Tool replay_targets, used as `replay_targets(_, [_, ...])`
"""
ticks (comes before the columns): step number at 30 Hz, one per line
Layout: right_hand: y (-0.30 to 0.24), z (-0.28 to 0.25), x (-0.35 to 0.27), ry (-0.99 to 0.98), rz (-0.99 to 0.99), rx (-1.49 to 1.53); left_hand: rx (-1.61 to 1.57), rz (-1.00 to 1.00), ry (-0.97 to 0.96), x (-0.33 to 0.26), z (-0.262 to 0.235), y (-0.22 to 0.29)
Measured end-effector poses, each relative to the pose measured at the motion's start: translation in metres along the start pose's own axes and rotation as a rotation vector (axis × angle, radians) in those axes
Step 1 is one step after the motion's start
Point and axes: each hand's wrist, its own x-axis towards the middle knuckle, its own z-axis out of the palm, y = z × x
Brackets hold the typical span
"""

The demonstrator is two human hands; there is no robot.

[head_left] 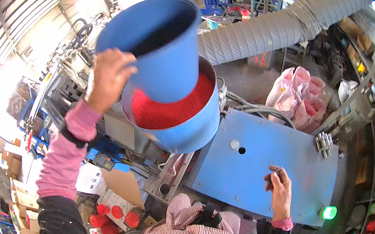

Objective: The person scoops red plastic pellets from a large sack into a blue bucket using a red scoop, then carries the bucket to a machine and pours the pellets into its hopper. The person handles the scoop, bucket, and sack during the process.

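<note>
My left hand (110, 76) grips the near left side of a large blue bucket (170, 73), which tilts with its dark opening facing up. The bucket is above a round blue hopper (195, 130) filled with red granules (149, 111), and covers part of them. I cannot tell whether the bucket rests on the granules or hangs just over them. My right hand (278, 188) is over a blue metal panel (270, 144), its fingers loosely bent and slightly apart, with nothing visible in them.
A thick grey duct (267, 34) crosses behind the hopper. Pink-white sacks (300, 92) stand at the far right. A green lamp (328, 212) glows at the panel's right corner. Red jars (109, 221) and an open carton (123, 187) lie at the lower left.
</note>
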Motion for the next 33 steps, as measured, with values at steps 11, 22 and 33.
replay_targets(11, [-0.006,0.014,0.007,0.003,0.017,-0.097,-0.140,0.064,-0.132,-0.086,0.012,0.047])
replay_targets(22, [-0.011,0.050,0.012,-0.045,0.036,-0.203,-0.258,-0.405,0.084,-0.032,-0.004,-0.050])
replay_targets(33, [-0.003,0.047,0.001,0.001,0.028,-0.117,-0.301,-0.342,0.115,0.053,-0.040,-0.129])
